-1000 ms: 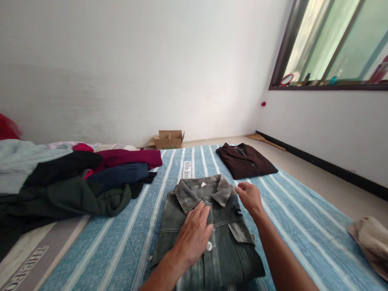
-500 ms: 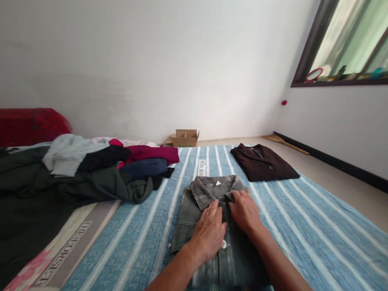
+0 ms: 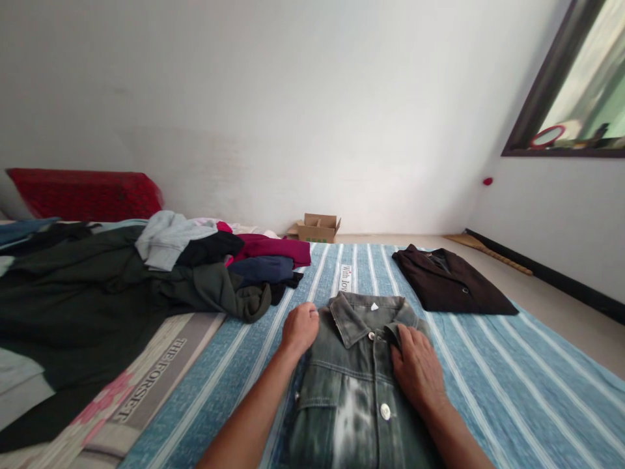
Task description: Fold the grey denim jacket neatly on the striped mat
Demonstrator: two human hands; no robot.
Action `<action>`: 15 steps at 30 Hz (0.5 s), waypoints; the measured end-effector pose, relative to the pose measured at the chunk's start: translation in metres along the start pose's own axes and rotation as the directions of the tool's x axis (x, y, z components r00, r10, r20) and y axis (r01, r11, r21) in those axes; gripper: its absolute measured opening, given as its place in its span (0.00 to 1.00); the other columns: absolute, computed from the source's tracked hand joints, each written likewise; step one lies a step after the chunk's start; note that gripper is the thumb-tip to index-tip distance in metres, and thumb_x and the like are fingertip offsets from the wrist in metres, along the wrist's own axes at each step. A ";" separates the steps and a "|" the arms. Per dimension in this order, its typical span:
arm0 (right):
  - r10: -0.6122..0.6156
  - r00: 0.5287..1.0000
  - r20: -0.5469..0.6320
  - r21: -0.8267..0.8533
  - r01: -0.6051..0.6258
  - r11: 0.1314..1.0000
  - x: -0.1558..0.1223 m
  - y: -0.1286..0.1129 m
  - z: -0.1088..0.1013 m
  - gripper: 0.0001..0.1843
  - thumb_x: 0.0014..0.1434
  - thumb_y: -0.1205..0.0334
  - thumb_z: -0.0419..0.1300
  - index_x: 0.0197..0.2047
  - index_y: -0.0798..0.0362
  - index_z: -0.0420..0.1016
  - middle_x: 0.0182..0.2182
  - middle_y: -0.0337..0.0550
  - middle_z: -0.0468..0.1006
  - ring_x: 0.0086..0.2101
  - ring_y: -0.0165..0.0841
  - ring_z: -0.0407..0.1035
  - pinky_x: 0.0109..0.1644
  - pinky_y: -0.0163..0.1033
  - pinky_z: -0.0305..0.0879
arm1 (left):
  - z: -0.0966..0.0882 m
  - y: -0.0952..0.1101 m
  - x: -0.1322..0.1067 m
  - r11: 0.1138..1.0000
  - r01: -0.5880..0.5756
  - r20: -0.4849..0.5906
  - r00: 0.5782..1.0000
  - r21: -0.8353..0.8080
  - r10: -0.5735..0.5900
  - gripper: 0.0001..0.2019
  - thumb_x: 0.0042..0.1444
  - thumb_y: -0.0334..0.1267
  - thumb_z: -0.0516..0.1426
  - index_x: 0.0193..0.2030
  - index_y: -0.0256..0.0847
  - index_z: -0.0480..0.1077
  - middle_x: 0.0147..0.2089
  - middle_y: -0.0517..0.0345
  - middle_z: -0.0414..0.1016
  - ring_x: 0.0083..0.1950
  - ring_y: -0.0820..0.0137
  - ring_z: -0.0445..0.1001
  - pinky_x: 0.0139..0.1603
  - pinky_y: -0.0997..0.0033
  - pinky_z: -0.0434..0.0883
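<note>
A faded grey-green denim jacket (image 3: 354,391) lies folded and front up before me, its collar at the far end and pale buttons down the middle. At its left shoulder edge is my left hand (image 3: 300,327), closed with the fingers curled against the cloth; the fingertips are partly hidden. My right hand (image 3: 418,365) lies over the right collar flap, its fingers closed on the cloth and its thumb toward the button strip. Beyond it on the right rests a dark brown folded garment (image 3: 452,283).
A blue striped sheet (image 3: 234,378) covers the bed. On the left is a heap of loose clothes (image 3: 205,280), with dark green, grey and maroon pieces. A cardboard box (image 3: 318,229) stands by the far wall. A red bundle (image 3: 92,195) sits at the back left.
My left hand has moved from the jacket's front opening out to its left shoulder edge. My right hand stays at the right collar. The view has turned a little to the left.
</note>
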State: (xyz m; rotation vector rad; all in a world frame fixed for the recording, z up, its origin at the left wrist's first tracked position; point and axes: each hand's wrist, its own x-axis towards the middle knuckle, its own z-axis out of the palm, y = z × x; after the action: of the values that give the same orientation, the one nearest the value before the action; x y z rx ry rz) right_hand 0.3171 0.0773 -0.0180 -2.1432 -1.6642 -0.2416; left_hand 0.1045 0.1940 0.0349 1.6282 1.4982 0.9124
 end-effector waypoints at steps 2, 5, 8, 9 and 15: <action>0.007 1.000 -0.005 0.025 -0.006 1.000 0.000 0.001 0.002 0.16 0.59 0.66 0.50 0.50 0.56 0.66 0.46 0.51 0.71 0.47 0.41 0.64 0.51 0.43 0.59 | -0.002 -0.014 0.017 0.987 0.128 0.073 0.990 -0.095 -0.121 0.08 0.44 0.30 0.54 0.17 0.39 0.62 0.21 0.59 0.67 0.32 0.67 0.72 0.31 0.73 0.66; 0.015 0.999 -0.028 0.058 -0.014 0.998 -0.001 0.003 0.006 0.18 0.58 0.66 0.50 0.52 0.56 0.65 0.46 0.51 0.71 0.48 0.41 0.64 0.52 0.44 0.59 | 0.006 -0.028 0.027 0.954 0.211 0.177 0.969 -0.214 -0.175 0.07 0.44 0.33 0.53 0.18 0.39 0.62 0.16 0.63 0.62 0.20 0.72 0.66 0.21 0.76 0.62; 0.026 0.998 -0.062 0.094 -0.020 0.995 -0.003 0.006 0.010 0.19 0.57 0.66 0.50 0.52 0.56 0.65 0.47 0.51 0.71 0.48 0.41 0.65 0.53 0.44 0.59 | 0.015 -0.036 0.030 0.902 0.264 0.207 0.957 -0.343 -0.201 0.04 0.43 0.36 0.54 0.23 0.39 0.64 0.16 0.65 0.63 0.18 0.74 0.64 0.18 0.77 0.60; 0.031 0.997 -0.073 0.107 -0.023 0.994 -0.003 0.007 0.011 0.19 0.57 0.65 0.50 0.52 0.55 0.65 0.47 0.51 0.72 0.48 0.41 0.65 0.53 0.44 0.60 | 0.017 -0.038 0.031 0.881 0.277 0.215 0.955 -0.383 -0.206 0.04 0.43 0.36 0.54 0.24 0.39 0.65 0.17 0.66 0.64 0.18 0.74 0.65 0.18 0.78 0.60; 0.091 0.993 -0.070 0.241 -0.072 0.968 -0.005 0.011 0.012 0.20 0.56 0.60 0.51 0.52 0.54 0.67 0.49 0.52 0.72 0.48 0.42 0.66 0.53 0.46 0.61 | 0.019 -0.046 0.037 0.749 0.330 0.339 0.929 -0.575 -0.149 0.08 0.39 0.36 0.59 0.29 0.37 0.69 0.22 0.61 0.72 0.22 0.71 0.71 0.24 0.74 0.66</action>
State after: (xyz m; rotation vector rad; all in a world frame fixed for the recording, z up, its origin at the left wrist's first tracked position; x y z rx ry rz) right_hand 0.3247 0.0760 -0.0326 -1.9901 -1.4748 -0.0968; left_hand 0.1017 0.2328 -0.0138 0.9866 1.0214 0.8698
